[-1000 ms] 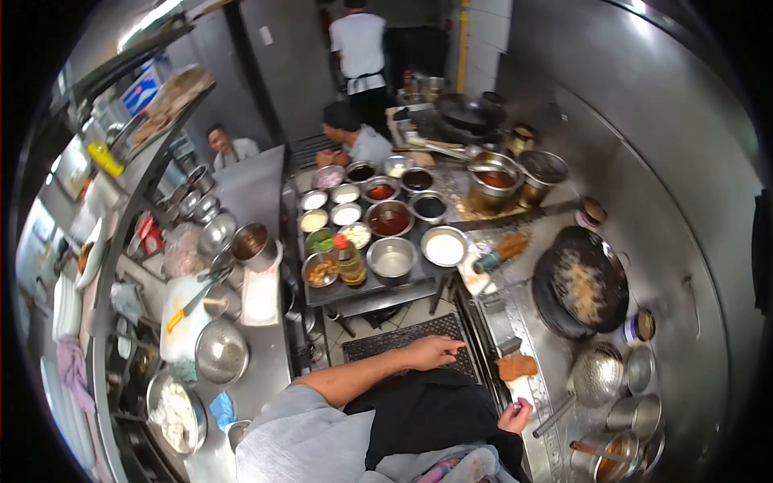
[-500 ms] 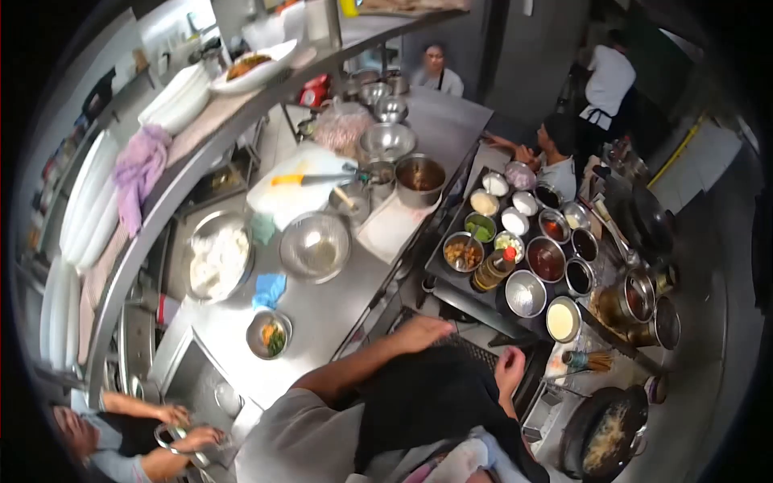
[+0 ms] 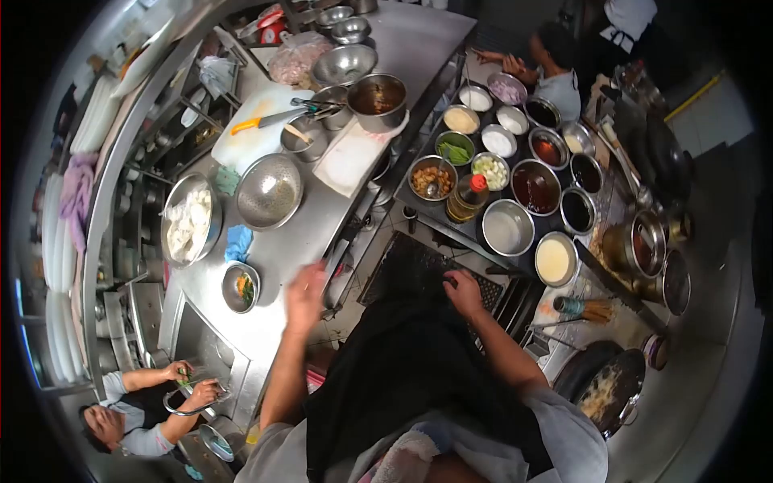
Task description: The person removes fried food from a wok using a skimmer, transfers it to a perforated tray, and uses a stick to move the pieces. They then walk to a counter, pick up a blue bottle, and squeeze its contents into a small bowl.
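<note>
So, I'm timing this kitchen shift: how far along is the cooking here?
Prep looks done: the condiment bowls are filled and the wok already holds pale food. In hand: nothing. The left hand is empty over the steel counter edge, and the right hand rests at the black apron. Left: the wok's food is unplated.

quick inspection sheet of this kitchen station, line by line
surface: steel counter, crowded
job's things: small bowl of chopped vegetables nearest left hand; right hand over floor mat
clutter: colander, cutting board with knife, tray of sauce bowls, wok
grippers: both hands bare, holding nothing
cables: nothing seen
surroundings: person at sink; others by stove
</note>
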A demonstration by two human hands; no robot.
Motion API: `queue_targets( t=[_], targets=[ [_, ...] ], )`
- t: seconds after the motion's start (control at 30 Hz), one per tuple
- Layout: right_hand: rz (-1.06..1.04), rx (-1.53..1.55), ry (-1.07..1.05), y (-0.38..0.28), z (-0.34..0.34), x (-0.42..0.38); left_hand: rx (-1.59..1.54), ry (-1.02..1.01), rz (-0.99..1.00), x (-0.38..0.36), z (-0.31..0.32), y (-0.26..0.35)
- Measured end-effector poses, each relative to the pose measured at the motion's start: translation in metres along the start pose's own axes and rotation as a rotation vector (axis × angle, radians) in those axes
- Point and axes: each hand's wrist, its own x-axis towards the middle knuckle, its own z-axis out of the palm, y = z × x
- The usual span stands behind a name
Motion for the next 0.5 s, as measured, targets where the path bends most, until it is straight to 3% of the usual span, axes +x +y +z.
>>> queue_targets(
  t=[0.07,0.1,0.13,0.17,0.2,0.23,0.3,0.37,0.43,0.5],
  targets=[
    [0.058,-0.03,-0.1,0.013,0.006,-0.004,0.309,0.3,0.086,0.016,-0.061,-0.002],
    [0.058,-0.022,-0.079,0.019,0.009,-0.006,0.308,0.437,0.173,0.022,-0.096,0.002],
    [0.101,0.0,-0.131,0.026,0.012,-0.009,0.411,0.601,0.122,0.026,-0.131,0.023],
    [0.144,0.024,-0.183,0.031,0.016,-0.012,0.45,0.706,0.289,0.034,-0.163,0.054],
    [0.142,0.035,-0.156,0.036,0.02,-0.014,0.472,0.858,0.233,0.038,-0.19,0.072],
    [0.164,0.021,-0.187,0.043,0.024,-0.016,0.556,0.938,0.376,0.04,-0.227,0.075],
    [0.183,0.02,-0.201,0.048,0.031,-0.017,0.752,1.073,0.446,0.043,-0.289,0.084],
    [0.204,-0.014,-0.193,0.05,0.039,-0.018,1.172,1.124,0.382,0.047,-0.33,0.103],
    [0.2,-0.034,-0.201,0.05,0.048,-0.012,1.224,1.163,0.376,0.059,-0.368,0.076],
    [0.21,-0.051,-0.212,0.047,0.06,-0.009,1.504,1.162,0.166,0.071,-0.389,0.043]
  ],
)
